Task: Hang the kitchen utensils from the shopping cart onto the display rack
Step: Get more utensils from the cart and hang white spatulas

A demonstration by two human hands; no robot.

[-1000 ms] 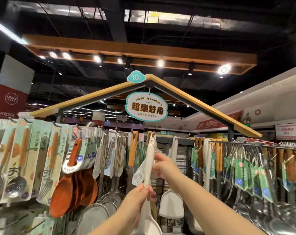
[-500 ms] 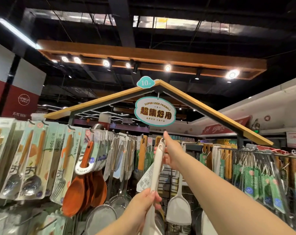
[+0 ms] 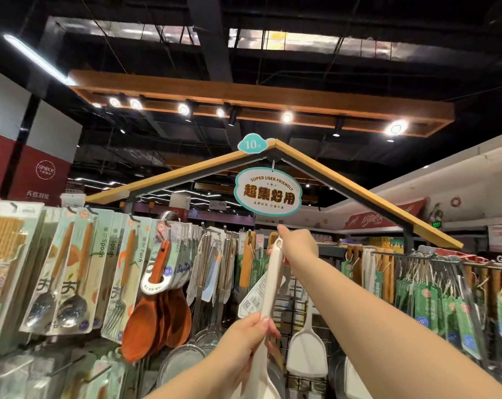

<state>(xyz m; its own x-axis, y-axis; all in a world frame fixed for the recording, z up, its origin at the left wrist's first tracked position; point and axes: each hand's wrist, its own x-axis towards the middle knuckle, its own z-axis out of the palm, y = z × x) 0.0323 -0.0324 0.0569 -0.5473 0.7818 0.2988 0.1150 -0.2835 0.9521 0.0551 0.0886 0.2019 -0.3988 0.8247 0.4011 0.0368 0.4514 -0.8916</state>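
Spatula: white spatula (image 3: 271,283), centre of frame, held up at the display rack (image 3: 416,252), not yet hung.
Left hand (image 3: 244,338): fingers curled round the lower handle.
Right hand (image 3: 297,244): fingers pinching its top end.
Remaining: likely slipping it onto a hook.

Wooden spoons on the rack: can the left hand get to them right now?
Reach, probably yes: the wooden spoons hang at the front, just left of the left hand, nothing between. But that hand grips the white utensil, so it isn't free.
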